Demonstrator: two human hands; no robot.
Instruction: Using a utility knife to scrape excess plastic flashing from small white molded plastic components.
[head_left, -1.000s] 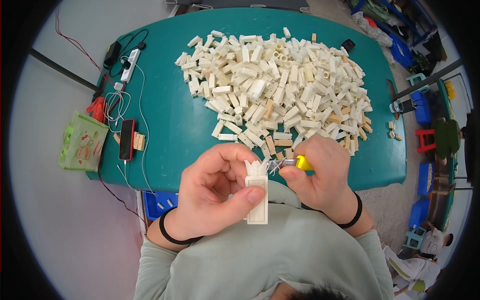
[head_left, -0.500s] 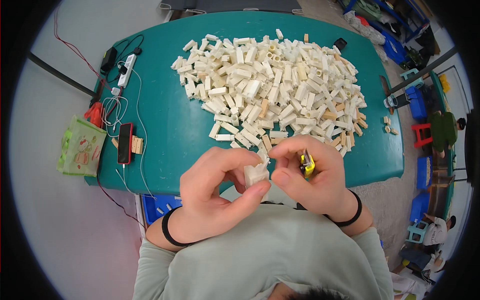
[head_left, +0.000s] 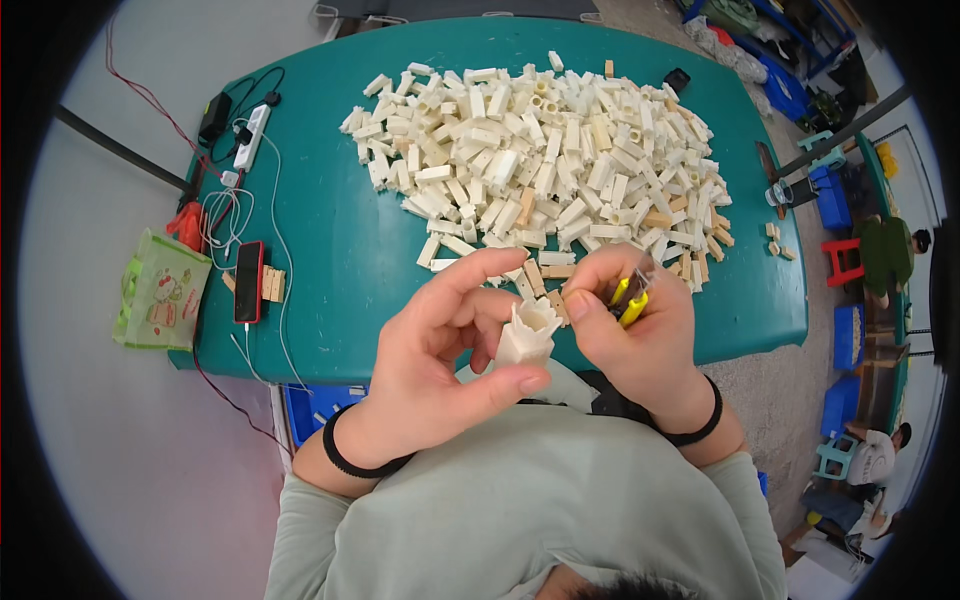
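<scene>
My left hand (head_left: 425, 365) holds a white hollow plastic piece (head_left: 526, 343) between thumb and fingers. Its round opening, with a jagged, crown-like rim, faces up. Just to the right, my right hand (head_left: 645, 350) is closed around small yellow-handled cutters (head_left: 631, 307). Their metal end is blurred and points up and away from the piece. The right thumb and forefinger are pinched together close to the rim; whether anything is between them is too small to tell. Beyond both hands lies a big heap of similar white and tan pieces (head_left: 540, 150) on the green table (head_left: 320, 110).
At the table's left lie a phone (head_left: 248, 283) on a cable, tan pieces, a white power strip (head_left: 252, 138) and a black adapter (head_left: 215, 118). A green bag (head_left: 160, 292) hangs beside the edge. Below is a blue bin (head_left: 315, 410). Other people are at the far right.
The plastic piece has tipped so its open end now shows upward. My left fingers have spread wider, and my right hand has shifted slightly up, turning the cutters so both yellow handles show.
</scene>
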